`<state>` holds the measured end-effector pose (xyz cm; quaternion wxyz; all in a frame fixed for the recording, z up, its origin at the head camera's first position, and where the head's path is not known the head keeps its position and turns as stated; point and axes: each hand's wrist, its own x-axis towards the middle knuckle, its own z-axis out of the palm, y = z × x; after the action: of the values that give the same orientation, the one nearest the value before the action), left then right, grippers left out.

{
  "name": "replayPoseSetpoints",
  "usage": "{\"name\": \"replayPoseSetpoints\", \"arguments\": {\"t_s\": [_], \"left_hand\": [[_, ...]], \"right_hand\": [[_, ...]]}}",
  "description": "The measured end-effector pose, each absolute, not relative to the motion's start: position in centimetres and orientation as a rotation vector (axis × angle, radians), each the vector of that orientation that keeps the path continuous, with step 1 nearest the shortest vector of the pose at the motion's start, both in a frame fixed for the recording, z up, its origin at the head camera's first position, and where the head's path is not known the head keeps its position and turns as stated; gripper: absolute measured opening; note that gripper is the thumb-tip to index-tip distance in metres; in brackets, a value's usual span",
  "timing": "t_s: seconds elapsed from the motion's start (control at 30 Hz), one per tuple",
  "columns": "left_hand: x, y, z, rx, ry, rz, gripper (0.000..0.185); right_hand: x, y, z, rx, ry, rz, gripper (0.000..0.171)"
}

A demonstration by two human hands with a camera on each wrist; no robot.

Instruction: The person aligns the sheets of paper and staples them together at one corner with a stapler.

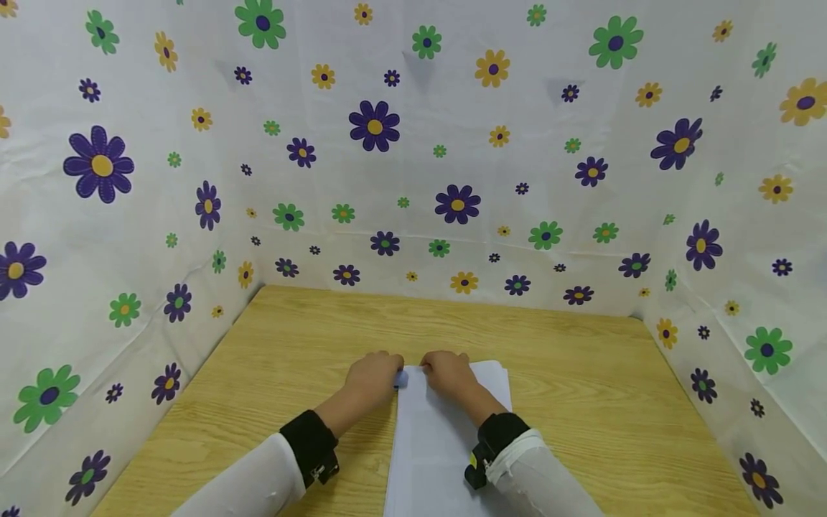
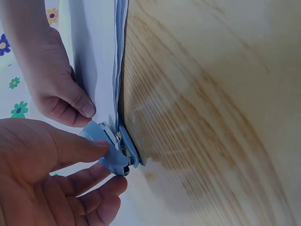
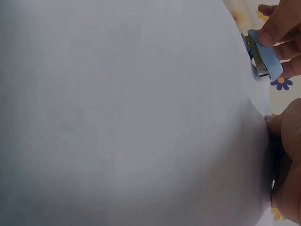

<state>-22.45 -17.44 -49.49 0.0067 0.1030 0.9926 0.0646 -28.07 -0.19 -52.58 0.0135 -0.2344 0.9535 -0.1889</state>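
A small light-blue stapler (image 2: 113,153) sits at the upper left corner of a stack of white paper sheets (image 1: 426,438). My left hand (image 1: 372,377) grips the stapler, thumb on its top and fingers beneath. In the left wrist view the paper edge lies between the stapler's two arms. My right hand (image 1: 450,373) pinches the far edge of the sheets, just right of the stapler. From the right wrist view, the stapler (image 3: 264,54) shows its metal underside facing the paper, and the right hand (image 3: 288,155) holds the edge beside it.
The sheets lie on a wood-grain table (image 1: 291,345), running toward its near edge. White cloth walls with printed flowers (image 1: 420,143) stand behind the table and along both sides. Each wrist wears a black strap (image 1: 310,441) with a device.
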Motion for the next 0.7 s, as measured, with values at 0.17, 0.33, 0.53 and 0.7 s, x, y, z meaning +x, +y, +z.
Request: {"name": "replayPoseSetpoints", "arguments": {"t_s": [0.17, 0.33, 0.53, 0.7], "left_hand": [[-22.9, -17.5, -49.8, 0.41, 3.146, 0.089, 0.027], [-23.7, -17.9, -50.4, 0.565, 3.181, -0.026, 0.025], [-24.5, -18.5, -50.5, 0.798, 3.16, -0.079, 0.026], [-25.4, -19.0, -50.6, 0.936, 3.124, -0.103, 0.027]], "right_hand": [[-27.8, -0.2, -52.3, -0.734, 2.952, -0.593, 0.018], [-27.5, -0.1, -52.3, -0.769, 2.951, -0.599, 0.019], [-27.4, 0.0, -52.3, -0.847, 2.958, -0.588, 0.019], [-27.4, 0.0, -52.3, -0.856, 2.936, -0.623, 0.019]]}}
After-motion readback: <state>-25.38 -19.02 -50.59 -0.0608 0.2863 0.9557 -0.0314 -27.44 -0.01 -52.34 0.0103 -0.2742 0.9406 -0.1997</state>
